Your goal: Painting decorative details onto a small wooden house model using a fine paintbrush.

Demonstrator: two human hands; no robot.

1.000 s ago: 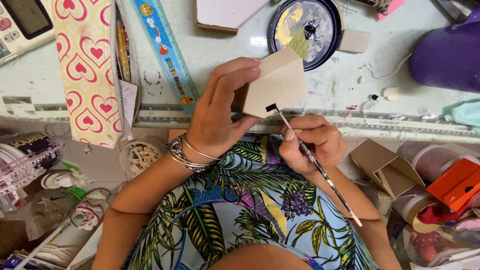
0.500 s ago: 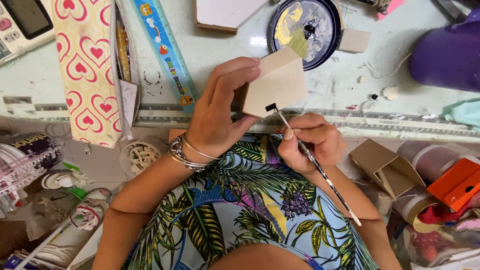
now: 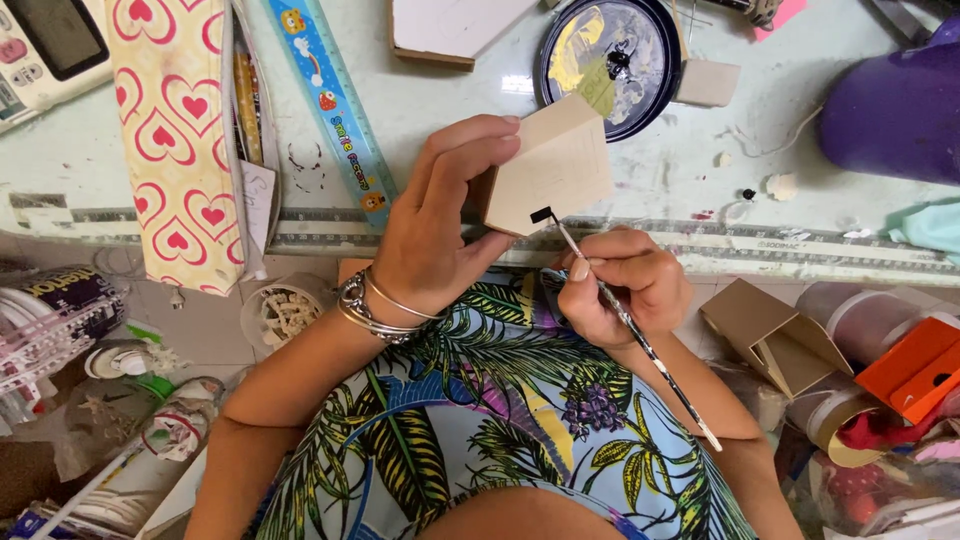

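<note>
Above the lap: left hand (image 3: 440, 230) grips tan house-shaped cardboard piece (image 3: 555, 170); right hand (image 3: 625, 285) pinches thin paintbrush (image 3: 630, 325), black tip at lower edge.

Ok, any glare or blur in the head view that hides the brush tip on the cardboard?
Head view: sharp and evenly lit; glare only on the round dark palette. The brush tip shows clearly at the cardboard house; edges bend slightly from wide-angle distortion.
</note>
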